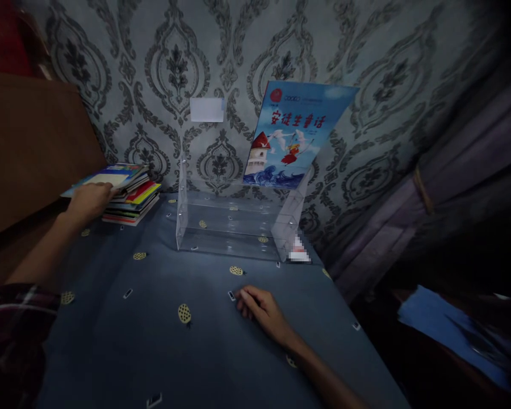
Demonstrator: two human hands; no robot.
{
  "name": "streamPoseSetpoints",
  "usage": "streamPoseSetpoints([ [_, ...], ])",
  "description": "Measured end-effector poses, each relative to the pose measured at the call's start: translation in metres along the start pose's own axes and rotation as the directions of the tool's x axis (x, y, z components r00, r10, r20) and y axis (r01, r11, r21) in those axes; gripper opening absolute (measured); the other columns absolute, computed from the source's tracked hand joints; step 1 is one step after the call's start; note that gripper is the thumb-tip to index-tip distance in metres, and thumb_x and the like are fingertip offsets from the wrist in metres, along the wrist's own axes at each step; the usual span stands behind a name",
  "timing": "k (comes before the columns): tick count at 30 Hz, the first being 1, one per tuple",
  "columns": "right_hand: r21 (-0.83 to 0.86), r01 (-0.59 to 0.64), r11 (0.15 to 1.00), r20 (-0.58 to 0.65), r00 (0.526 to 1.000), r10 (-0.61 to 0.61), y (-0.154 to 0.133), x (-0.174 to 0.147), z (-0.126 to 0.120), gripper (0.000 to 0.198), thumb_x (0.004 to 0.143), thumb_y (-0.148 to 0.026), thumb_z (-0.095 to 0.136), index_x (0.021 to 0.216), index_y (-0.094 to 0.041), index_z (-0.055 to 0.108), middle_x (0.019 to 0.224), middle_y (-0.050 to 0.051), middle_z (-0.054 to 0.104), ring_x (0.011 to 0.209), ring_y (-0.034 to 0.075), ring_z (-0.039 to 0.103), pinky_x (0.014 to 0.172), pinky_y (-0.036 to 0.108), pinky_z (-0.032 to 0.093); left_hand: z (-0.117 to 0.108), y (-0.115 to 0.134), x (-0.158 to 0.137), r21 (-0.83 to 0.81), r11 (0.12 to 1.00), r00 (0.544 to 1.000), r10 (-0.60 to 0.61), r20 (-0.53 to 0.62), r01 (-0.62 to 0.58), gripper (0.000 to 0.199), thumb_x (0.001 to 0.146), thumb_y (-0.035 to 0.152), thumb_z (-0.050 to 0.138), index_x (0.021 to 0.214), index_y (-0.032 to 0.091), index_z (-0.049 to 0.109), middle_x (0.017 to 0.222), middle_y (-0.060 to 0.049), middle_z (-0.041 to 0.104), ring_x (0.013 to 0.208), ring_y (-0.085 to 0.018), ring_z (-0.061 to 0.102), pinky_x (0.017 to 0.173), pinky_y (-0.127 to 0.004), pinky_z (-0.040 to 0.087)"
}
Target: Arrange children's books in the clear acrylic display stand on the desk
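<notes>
My left hand (89, 203) is at a stack of books (132, 211) on the left of the table. Its fingers curl over the near edge of the top book (111, 170), which has a blue and pale cover and juts out to the left; the thumb is hidden. My right hand (262, 309) rests on the tablecloth with its fingers loosely curled in and nothing seen in them. Beyond it stands a clear tiered book rack (230, 227). A blue picture book (296, 136) with red Chinese characters leans upright in its back tier, on the right.
The dark blue tablecloth (123, 341) has a pineapple print. Patterned wallpaper with a white label (206, 109) rises behind the rack. A brown board (34, 147) borders the left. A tied curtain (392, 210) and a blue cloth (443, 324) are on the right.
</notes>
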State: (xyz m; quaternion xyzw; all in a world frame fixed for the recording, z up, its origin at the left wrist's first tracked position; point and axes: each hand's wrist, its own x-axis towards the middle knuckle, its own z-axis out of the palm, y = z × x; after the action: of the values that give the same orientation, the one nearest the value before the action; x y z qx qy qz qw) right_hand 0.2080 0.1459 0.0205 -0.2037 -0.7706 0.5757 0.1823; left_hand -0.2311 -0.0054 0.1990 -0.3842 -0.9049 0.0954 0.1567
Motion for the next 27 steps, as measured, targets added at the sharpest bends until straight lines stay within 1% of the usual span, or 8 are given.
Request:
streamPoseSetpoints([
  [4, -0.001, -0.015, 1.000, -0.018, 1.000, 0.015, -0.001, 0.000, 0.003, 0.064, 0.092, -0.079, 0.047, 0.086, -0.018, 0.067, 0.074, 0.003, 0.066, 0.060, 0.013, 0.058, 0.057, 0.026, 0.044, 0.004, 0.008, -0.022, 0.023, 1.000, 1.000, 0.014, -0.022, -0.014, 0.057, 0.103, 0.035, 0.019, 0.123, 0.003, 0.062, 0.125, -0.025, 0.068, 0.113, -0.038, 0.066, 0.089, -0.043, 0.051],
  [9, 0.010, 0.005, 1.000, -0.004, 1.000, -0.005, 0.002, 0.001, 0.003, 0.066, 0.090, -0.081, 0.047, 0.085, -0.018, 0.067, 0.072, 0.003, 0.066, 0.058, 0.012, 0.057, 0.055, 0.026, 0.045, 0.021, 0.013, -0.048, -0.054, 0.999, 0.997, -0.013, -0.076, 0.009, 0.060, 0.100, 0.037, 0.018, 0.128, 0.007, 0.063, 0.124, -0.023, 0.069, 0.113, -0.040, 0.065, 0.085, -0.047, 0.053],
  [13, 0.000, 0.020, 1.000, -0.018, 1.000, -0.020, 0.004, 0.001, 0.002, 0.063, 0.091, -0.079, 0.048, 0.088, -0.019, 0.068, 0.072, 0.002, 0.067, 0.058, 0.013, 0.058, 0.056, 0.026, 0.046, 0.028, 0.024, -0.073, -0.133, 0.991, 0.998, -0.024, -0.049, 0.018, 0.061, 0.099, 0.039, 0.020, 0.133, 0.009, 0.061, 0.130, -0.022, 0.067, 0.117, -0.040, 0.065, 0.088, -0.049, 0.053],
  [16, -0.009, 0.027, 1.000, -0.028, 0.999, -0.027, 0.005, 0.001, 0.003, 0.062, 0.092, -0.078, 0.049, 0.089, -0.019, 0.068, 0.073, 0.002, 0.068, 0.059, 0.013, 0.059, 0.057, 0.026, 0.047, 0.038, 0.033, -0.094, -0.178, 0.984, 1.000, -0.025, -0.003, 0.024, 0.061, 0.099, 0.042, 0.020, 0.130, 0.012, 0.063, 0.131, -0.020, 0.068, 0.114, -0.039, 0.066, 0.088, -0.048, 0.053],
  [19, -0.009, 0.031, 0.999, -0.022, 0.999, -0.031, 0.006, 0.002, 0.003, 0.063, 0.091, -0.078, 0.049, 0.090, -0.018, 0.068, 0.073, 0.002, 0.068, 0.058, 0.012, 0.059, 0.056, 0.026, 0.047, 0.053, 0.042, -0.116, -0.214, 0.977, 0.999, 0.011, 0.044, -0.002, 0.059, 0.099, 0.045, 0.019, 0.124, 0.019, 0.065, 0.129, -0.016, 0.070, 0.111, -0.037, 0.068, 0.086, -0.046, 0.054],
  [21, -0.002, 0.030, 1.000, -0.024, 0.999, -0.030, 0.007, 0.002, 0.003, 0.065, 0.090, -0.080, 0.049, 0.090, -0.018, 0.068, 0.072, 0.002, 0.067, 0.058, 0.012, 0.059, 0.056, 0.026, 0.047, 0.062, 0.050, -0.131, -0.227, 0.974, 0.997, 0.039, 0.067, -0.022, 0.059, 0.099, 0.046, 0.017, 0.116, 0.021, 0.068, 0.126, -0.015, 0.072, 0.108, -0.037, 0.070, 0.085, -0.046, 0.055],
  [24, -0.008, 0.034, 0.999, -0.024, 0.999, -0.035, 0.007, 0.003, 0.003, 0.064, 0.090, -0.079, 0.050, 0.089, -0.018, 0.068, 0.072, 0.002, 0.067, 0.058, 0.012, 0.059, 0.055, 0.026, 0.047, 0.070, 0.060, -0.151, -0.241, 0.966, 0.987, 0.121, 0.106, -0.093, 0.054, 0.099, 0.042, 0.021, 0.104, 0.019, 0.070, 0.114, -0.016, 0.075, 0.105, -0.038, 0.071, 0.085, -0.047, 0.054],
  [27, -0.023, 0.047, 0.999, -0.024, 0.999, -0.048, 0.008, 0.003, 0.003, 0.062, 0.090, -0.078, 0.050, 0.087, -0.018, 0.068, 0.072, 0.002, 0.068, 0.058, 0.012, 0.060, 0.055, 0.026, 0.047, 0.071, 0.069, -0.165, -0.233, 0.956, 0.970, 0.212, 0.116, -0.181, 0.052, 0.099, 0.038, 0.024, 0.101, 0.016, 0.071, 0.108, -0.020, 0.074, 0.104, -0.039, 0.071, 0.081, -0.046, 0.054],
])
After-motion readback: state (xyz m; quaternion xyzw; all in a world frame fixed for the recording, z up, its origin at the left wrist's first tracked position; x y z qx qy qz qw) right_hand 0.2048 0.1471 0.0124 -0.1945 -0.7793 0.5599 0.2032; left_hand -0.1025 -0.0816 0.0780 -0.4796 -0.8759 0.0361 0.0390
